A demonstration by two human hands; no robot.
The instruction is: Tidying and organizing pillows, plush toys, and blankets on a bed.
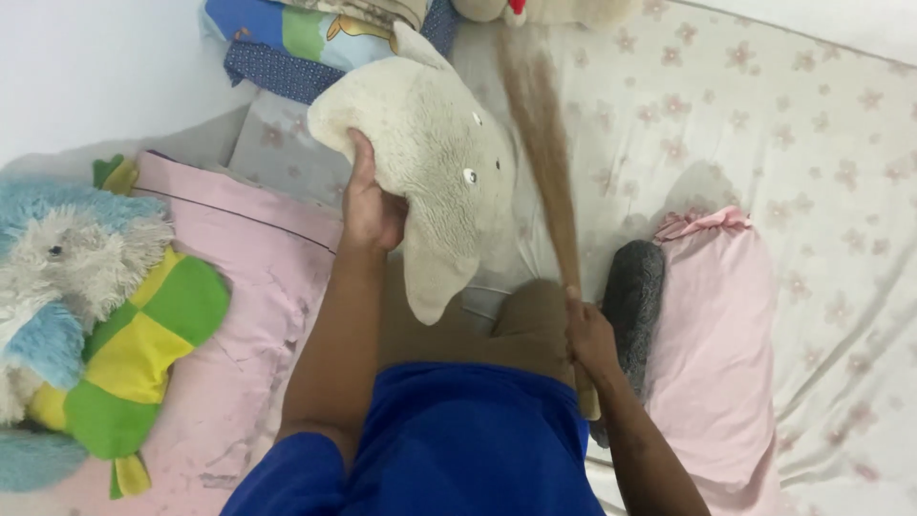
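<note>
Left arm extends forward, elbow slightly bent, forearm near vertical in view. Left hand (371,205) is raised, fingers curled in a closed grip, thumb side facing right. Right arm enters from lower right, forearm angled up-left. Right hand (590,336) sits low, fisted, knuckles up.

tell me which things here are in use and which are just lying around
In hand: cream plush toy in the left hand; blurred broom in the right hand.
Lying about: blue plush elephant, pink pillows, grey item.
</note>
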